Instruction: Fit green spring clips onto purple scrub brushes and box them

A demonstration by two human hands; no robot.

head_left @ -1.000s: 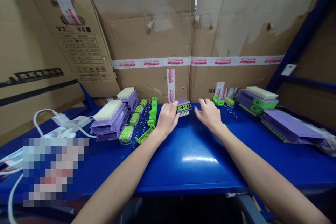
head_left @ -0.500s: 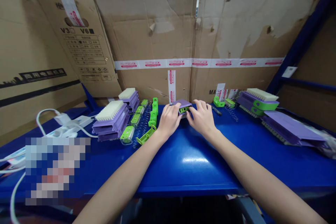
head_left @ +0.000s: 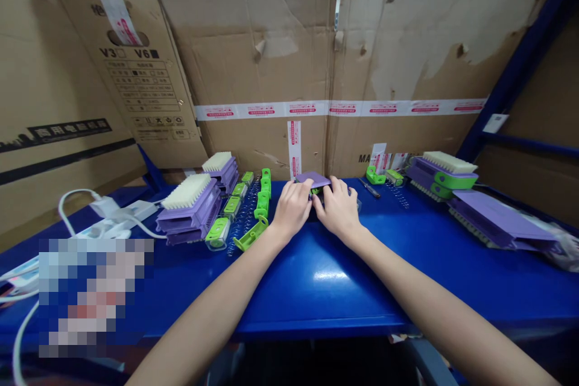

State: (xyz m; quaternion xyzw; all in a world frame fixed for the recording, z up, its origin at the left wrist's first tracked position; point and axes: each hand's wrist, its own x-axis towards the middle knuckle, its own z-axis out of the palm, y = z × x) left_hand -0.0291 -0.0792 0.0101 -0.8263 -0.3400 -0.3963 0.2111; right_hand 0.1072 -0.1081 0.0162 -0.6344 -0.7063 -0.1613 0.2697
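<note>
At the back middle of the blue table a purple brush housing [head_left: 315, 179] lies between my hands, with a bit of green showing at its near opening. My left hand [head_left: 293, 205] grips its left side, fingers closed. My right hand [head_left: 337, 205] is at its right side with fingers curled, the thumb near the opening. A small clear piece [head_left: 359, 203] peeks out beyond my right hand's outer edge; I cannot make out what it is or whether the hand holds it. My fingers hide most of the housing's front.
Left stand purple brushes [head_left: 190, 208], clear-cased green parts [head_left: 218, 230], springs [head_left: 244, 217] and green brackets [head_left: 262, 202]. Rightward are a green bracket [head_left: 375, 175], a pen-like tool [head_left: 370, 188], a spring [head_left: 398, 196] and more brushes [head_left: 502, 217]. A power strip [head_left: 117, 223] with cables lies far left.
My right hand has shifted slightly left and its fingers have curled more over the housing's front, covering much of the green part. A clear piece now shows beside it.
</note>
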